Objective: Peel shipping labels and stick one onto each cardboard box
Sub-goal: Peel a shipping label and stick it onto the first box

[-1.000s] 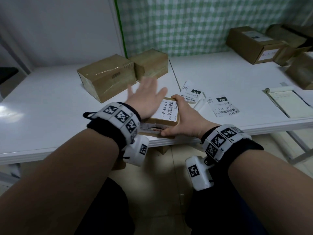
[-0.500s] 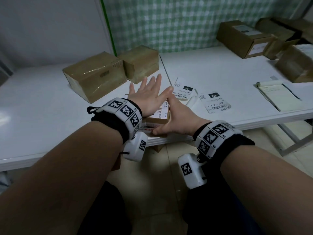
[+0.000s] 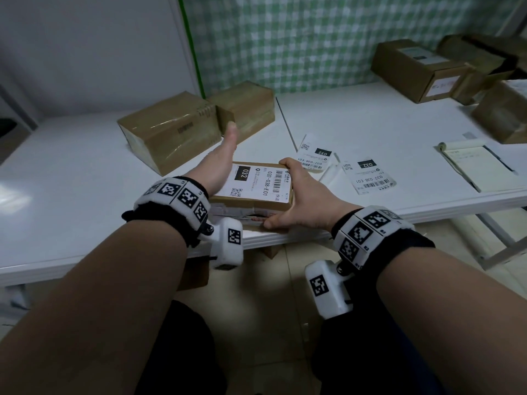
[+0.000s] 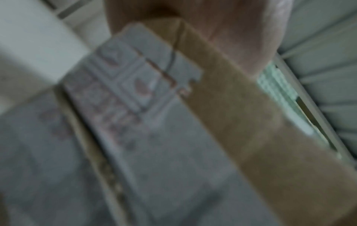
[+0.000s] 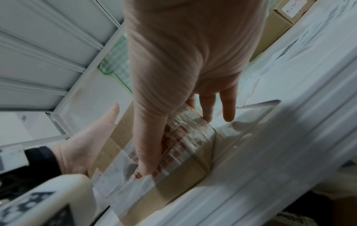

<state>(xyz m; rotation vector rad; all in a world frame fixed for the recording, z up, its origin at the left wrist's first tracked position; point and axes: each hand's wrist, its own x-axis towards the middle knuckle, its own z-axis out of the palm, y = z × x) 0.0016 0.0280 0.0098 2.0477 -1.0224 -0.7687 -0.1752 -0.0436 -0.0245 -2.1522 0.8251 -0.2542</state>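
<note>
Here, the small labelled box (image 3: pixel 253 187) is seen at lower centre of the head view, its long axis running left to right. It is gripped at its right end by the right hand (image 3: pixel 306 201); the flat, open left hand (image 3: pixel 218 163) lies against its left end.

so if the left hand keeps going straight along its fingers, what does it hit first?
Probably the smaller brown cardboard box at the back of the white table. The left hand is flat, fingers pointing away, fingertips close to that box's near corner. Whether they already touch it is unclear.
</note>
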